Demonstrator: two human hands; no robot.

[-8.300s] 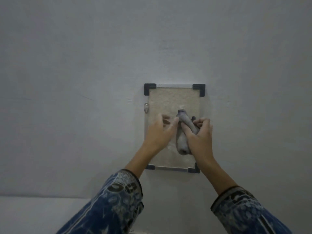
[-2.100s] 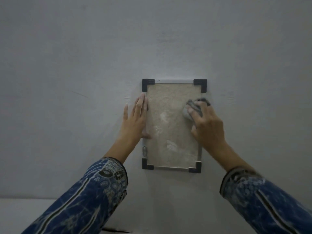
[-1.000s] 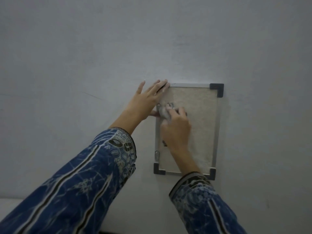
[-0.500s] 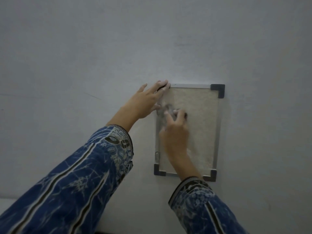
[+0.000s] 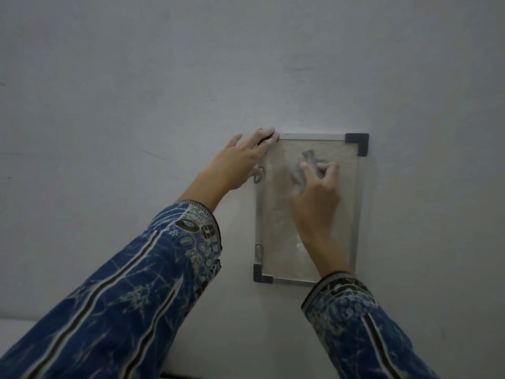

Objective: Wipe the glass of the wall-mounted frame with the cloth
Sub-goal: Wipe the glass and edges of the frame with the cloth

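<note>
A small upright frame (image 5: 357, 203) with a silver rim and dark corner caps hangs on the pale wall; its glass (image 5: 278, 236) shows a beige, smeared surface. My right hand (image 5: 318, 192) presses a crumpled grey cloth (image 5: 302, 170) against the upper middle of the glass. My left hand (image 5: 237, 162) lies flat with spread fingers on the wall and the frame's top left corner, covering that corner cap. Both forearms wear blue patterned sleeves.
Two small metal clips (image 5: 258, 175) sit on the frame's left edge, the other low down (image 5: 258, 250). Bare grey wall (image 5: 136, 91) surrounds the frame. A pale ledge (image 5: 16, 326) runs along the bottom left.
My right hand has slid the cloth from the glass's upper left toward the upper middle. My left hand stays braced at the top left corner.
</note>
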